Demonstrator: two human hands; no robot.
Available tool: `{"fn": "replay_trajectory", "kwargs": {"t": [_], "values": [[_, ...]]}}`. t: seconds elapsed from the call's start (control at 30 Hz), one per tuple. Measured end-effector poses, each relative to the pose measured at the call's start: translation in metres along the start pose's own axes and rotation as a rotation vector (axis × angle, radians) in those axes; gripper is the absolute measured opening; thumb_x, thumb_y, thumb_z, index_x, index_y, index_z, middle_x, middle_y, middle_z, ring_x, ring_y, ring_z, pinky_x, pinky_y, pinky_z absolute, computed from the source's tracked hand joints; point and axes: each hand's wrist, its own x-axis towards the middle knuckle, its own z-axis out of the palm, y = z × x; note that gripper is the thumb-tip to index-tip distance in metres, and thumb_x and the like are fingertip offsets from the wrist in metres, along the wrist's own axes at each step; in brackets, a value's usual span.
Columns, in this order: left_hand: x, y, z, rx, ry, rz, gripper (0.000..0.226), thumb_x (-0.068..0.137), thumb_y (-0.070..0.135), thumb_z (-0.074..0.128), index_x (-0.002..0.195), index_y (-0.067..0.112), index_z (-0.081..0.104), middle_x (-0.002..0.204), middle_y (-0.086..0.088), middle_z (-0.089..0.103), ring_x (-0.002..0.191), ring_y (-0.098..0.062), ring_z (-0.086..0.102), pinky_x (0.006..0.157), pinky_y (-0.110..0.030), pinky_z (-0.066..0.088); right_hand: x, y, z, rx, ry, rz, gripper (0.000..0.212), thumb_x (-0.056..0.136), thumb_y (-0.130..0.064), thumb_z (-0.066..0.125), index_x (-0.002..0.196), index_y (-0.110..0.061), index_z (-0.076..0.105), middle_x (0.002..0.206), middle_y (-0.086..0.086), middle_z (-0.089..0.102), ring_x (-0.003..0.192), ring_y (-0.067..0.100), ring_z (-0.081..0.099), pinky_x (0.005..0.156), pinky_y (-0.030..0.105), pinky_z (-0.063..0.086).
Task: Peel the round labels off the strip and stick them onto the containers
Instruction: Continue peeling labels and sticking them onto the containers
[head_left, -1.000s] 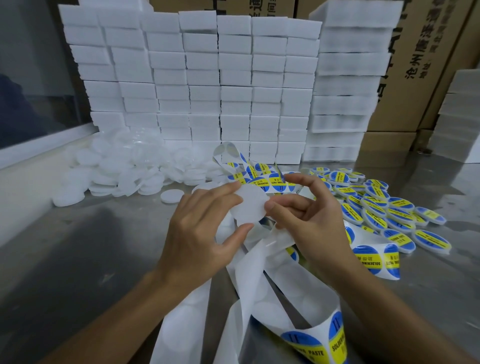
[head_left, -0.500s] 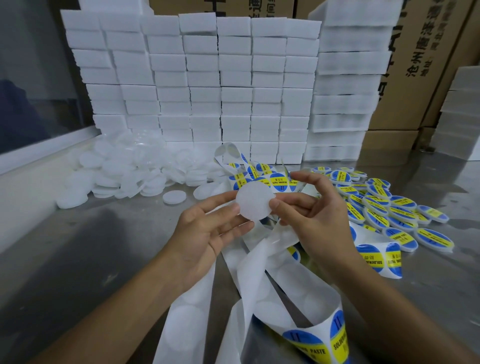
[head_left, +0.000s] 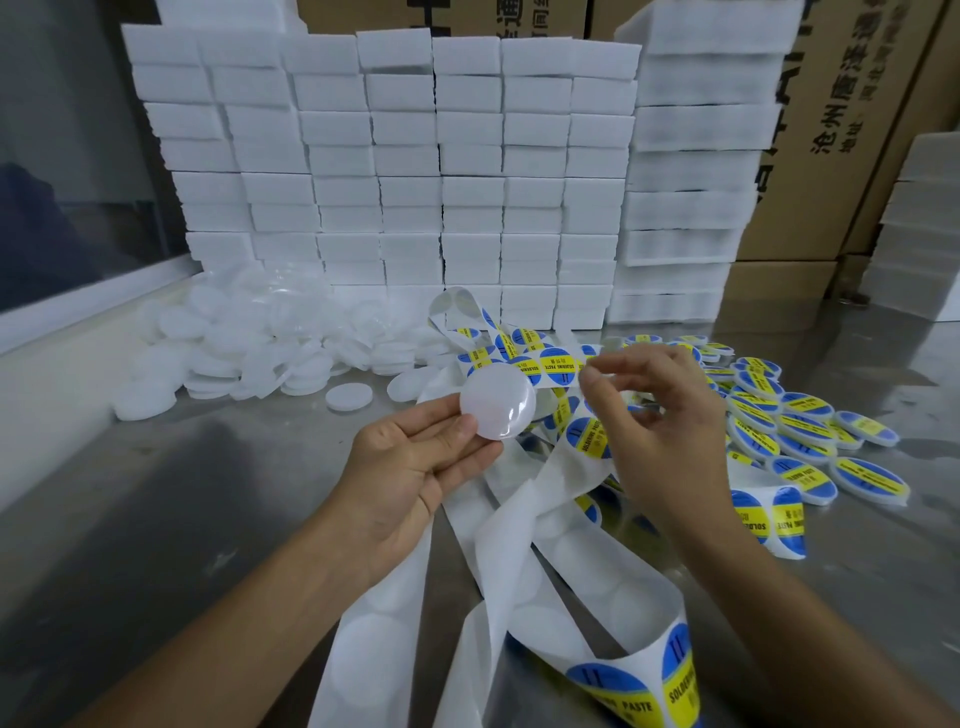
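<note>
Hands sit apart: the left hand (head_left: 415, 462) pinches a blank white container (head_left: 497, 401) at its edge, while the right hand (head_left: 657, 415) curls its fingertips over the label strip (head_left: 545, 362) (perhaps already nipping a label's edge). Peeling is in hand; next, lift one label free and centre it on the container.
</note>
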Motion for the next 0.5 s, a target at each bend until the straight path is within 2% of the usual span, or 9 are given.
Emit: {"fn": "replay_trajectory", "kwargs": {"t": [0.03,0.1,0.2,0.27,0.4,0.5], "values": [[0.001,0.000,0.000,-0.002,0.008,0.001,0.037,0.065,0.003,0.067,0.101,-0.004,0.066,0.098,-0.018,0.074,0.087,-0.026,0.073,0.068,-0.028,0.059,0.002,-0.001,-0.002,0.007,0.010,-0.009,0.011,0.087,-0.014,0.072,0.084,-0.024,0.069,0.091,-0.001,0.068,0.076,0.002,0.064,0.059,0.012,0.048],[0.001,0.000,-0.001,-0.004,0.021,0.000,0.036,0.065,0.003,0.067,0.101,-0.004,0.067,0.098,-0.018,0.074,0.087,-0.026,0.073,0.067,-0.028,0.059,0.004,-0.004,-0.005,0.138,-0.001,0.102,0.010,0.087,-0.013,0.072,0.080,-0.021,0.072,0.075,-0.006,0.072,0.069,0.002,0.065,0.059,0.015,0.050],[0.001,0.001,-0.002,-0.001,0.020,0.000,0.033,0.065,0.003,0.067,0.097,-0.003,0.069,0.097,-0.019,0.074,0.087,-0.027,0.073,0.067,-0.027,0.059,0.006,-0.010,-0.007,0.483,-0.159,0.458,0.004,0.079,-0.019,0.075,0.076,-0.018,0.077,0.074,-0.003,0.071,0.065,0.006,0.063,0.057,0.019,0.050],[0.001,0.001,-0.002,-0.001,0.007,-0.001,0.032,0.065,0.003,0.068,0.096,-0.002,0.070,0.098,-0.019,0.074,0.088,-0.027,0.073,0.068,-0.028,0.059,0.006,-0.011,-0.006,0.580,-0.289,0.569,0.013,0.068,-0.029,0.076,0.076,-0.019,0.078,0.076,-0.001,0.070,0.064,0.008,0.060,0.057,0.020,0.050],[0.000,0.001,-0.001,0.024,-0.029,-0.006,0.038,0.068,0.005,0.067,0.105,-0.002,0.068,0.103,-0.020,0.073,0.093,-0.027,0.072,0.071,-0.029,0.059,0.001,-0.011,0.000,0.439,-0.363,0.557,0.025,0.059,-0.040,0.077,0.077,-0.024,0.079,0.071,-0.004,0.071,0.062,0.005,0.062,0.057,0.019,0.049],[0.000,0.002,0.000,0.035,-0.061,-0.012,0.039,0.070,0.006,0.067,0.108,-0.002,0.067,0.106,-0.020,0.072,0.097,-0.028,0.071,0.073,-0.029,0.059,-0.002,-0.011,0.003,0.420,-0.341,0.535,0.024,0.060,-0.037,0.077,0.078,-0.023,0.080,0.068,-0.002,0.071,0.060,0.005,0.062,0.055,0.017,0.048]]}}
